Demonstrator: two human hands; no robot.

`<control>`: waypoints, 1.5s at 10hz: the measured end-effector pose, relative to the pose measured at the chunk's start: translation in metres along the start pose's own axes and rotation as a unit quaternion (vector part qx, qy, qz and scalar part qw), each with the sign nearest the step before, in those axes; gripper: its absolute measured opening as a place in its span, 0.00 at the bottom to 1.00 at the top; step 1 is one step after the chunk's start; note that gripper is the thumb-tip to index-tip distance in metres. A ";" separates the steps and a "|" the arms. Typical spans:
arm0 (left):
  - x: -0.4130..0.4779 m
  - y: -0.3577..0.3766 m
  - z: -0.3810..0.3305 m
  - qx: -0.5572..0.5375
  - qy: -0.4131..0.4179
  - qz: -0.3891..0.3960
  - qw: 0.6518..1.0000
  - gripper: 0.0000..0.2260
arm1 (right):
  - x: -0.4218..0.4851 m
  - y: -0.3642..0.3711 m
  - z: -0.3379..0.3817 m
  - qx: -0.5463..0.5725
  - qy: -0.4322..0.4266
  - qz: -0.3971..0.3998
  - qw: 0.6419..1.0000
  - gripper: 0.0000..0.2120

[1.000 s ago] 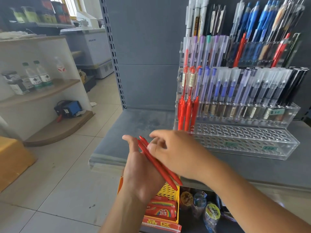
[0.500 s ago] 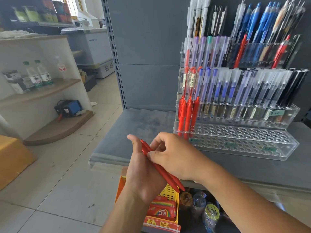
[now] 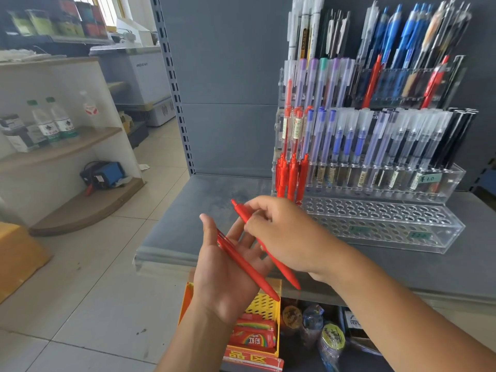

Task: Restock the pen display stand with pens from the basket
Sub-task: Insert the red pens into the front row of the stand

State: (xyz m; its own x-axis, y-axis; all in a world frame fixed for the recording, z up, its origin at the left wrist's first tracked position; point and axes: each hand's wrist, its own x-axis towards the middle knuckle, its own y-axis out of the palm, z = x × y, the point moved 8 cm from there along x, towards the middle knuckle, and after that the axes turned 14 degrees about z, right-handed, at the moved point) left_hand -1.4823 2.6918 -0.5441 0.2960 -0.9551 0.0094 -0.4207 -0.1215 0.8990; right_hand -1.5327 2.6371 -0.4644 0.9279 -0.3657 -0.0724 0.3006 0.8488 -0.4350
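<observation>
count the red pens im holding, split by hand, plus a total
red pens lying on the left hand: 2
red pen pinched in the right hand: 1
total: 3

- Pen display stand's (image 3: pixel 389 232) two front hole rows lie open from above.
- Standing red pens (image 3: pixel 291 178) crowd its left end.
- Right hand (image 3: pixel 290 237), pinching a red pen (image 3: pixel 240 210), fronts that corner.

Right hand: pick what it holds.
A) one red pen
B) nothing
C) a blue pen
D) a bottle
A: the right hand pinches a single red pen, which sticks out on both sides of the hand.
</observation>
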 end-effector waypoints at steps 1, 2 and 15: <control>0.002 0.001 -0.001 -0.023 0.011 0.006 1.000 0.39 | -0.007 -0.025 0.013 0.021 -0.043 -0.045 0.998 0.09; 0.001 0.003 -0.001 -0.036 0.010 -0.001 0.999 0.36 | -0.019 -0.057 0.030 0.053 -0.119 -0.095 0.987 0.10; -0.002 0.006 0.000 -0.020 0.005 -0.005 1.000 0.33 | -0.019 -0.098 0.005 -0.207 -0.144 -0.291 0.923 0.15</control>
State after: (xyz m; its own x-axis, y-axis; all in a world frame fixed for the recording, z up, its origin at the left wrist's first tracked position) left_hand -1.4857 2.6929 -0.5383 0.3085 -0.9512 0.0048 -0.3836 -0.1198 0.9157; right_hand -1.5785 2.5632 -0.4160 0.6735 -0.5471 0.4970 0.7121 0.2998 -0.6348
